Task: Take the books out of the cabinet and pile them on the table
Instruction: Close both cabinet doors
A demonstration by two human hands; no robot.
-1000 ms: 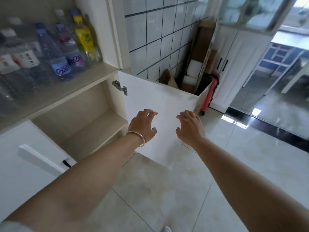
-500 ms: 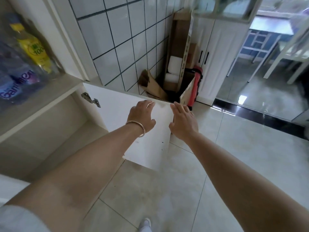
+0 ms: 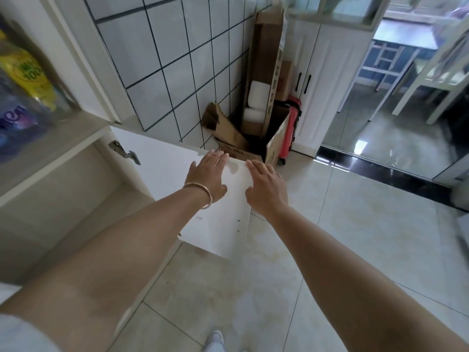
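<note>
Both hands, left hand [image 3: 206, 175] and right hand [image 3: 265, 190], rest flat with fingers extended on the open cabinet door [image 3: 177, 168]; shelves [image 3: 83, 212] show no books, none in hand.

Thin gold bangle [image 3: 200, 195] circles the left wrist

A yellow bottle label [image 3: 26, 72] at the frame's ten o'clock edge carried the number "100" in green, beneath smaller characters too blurred to read. Just below it, at nine o'clock, a purple bottle label [image 3: 12, 118] showed the white letters "men", the rest cut off. Printing down the tall cardboard box [image 3: 275, 80] at one o'clock was illegible.
</note>
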